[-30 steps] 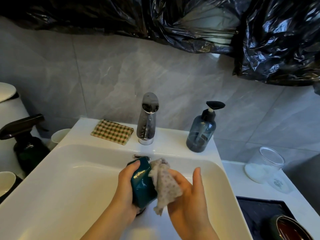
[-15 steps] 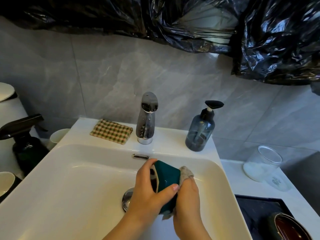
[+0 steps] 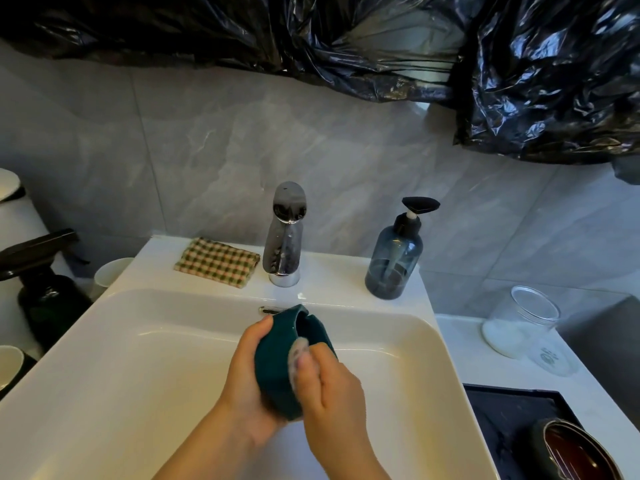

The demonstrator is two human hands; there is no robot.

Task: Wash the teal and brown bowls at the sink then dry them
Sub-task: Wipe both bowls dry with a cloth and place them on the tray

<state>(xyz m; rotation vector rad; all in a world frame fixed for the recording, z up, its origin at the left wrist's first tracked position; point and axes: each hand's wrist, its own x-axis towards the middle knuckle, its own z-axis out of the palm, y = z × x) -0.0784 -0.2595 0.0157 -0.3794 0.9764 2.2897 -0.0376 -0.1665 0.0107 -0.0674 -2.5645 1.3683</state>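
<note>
Scrubbing stage, I'd say. The small teal glazed bowl [image 3: 277, 362] is held tipped on its side over the middle of the white ceramic sink basin [image 3: 138, 375], at 6 o'clock from the chrome tap [image 3: 285, 233], with its mouth facing roughly 1 o'clock. The left hand [image 3: 247, 372] is wrapped round the outside wall, fingers curled under and what looks like the thumb up near the rim. The right hand [image 3: 334, 386] has its fingers bunched, pinching a pale speckled wash cloth [image 3: 298, 355] and pressing it in at the rim.

How I'd do this bit:
- Wet glaze is probably slippery, so grip firmly with the left and stay low over the basin. A slip then means a short drop.
- Turn the bowl with the left hand instead of chasing round it with the cloth. Do the inside, then the rim, then the foot.
- I can't see any water coming from the tap, so it'll likely need turning on for the rinse.
- The dark blue see-through pump bottle [image 3: 394, 258] at 1 o'clock from the bowl is there if more soap is wanted.

The brown glazed bowl [image 3: 575, 452] sits at 4 o'clock on a black tray [image 3: 502, 410], so I reckon we're under halfway. The green-and-cream checked cloth [image 3: 218, 261], folded at 11 o'clock beside the tap, is probably for drying. Don't splash it.
</note>
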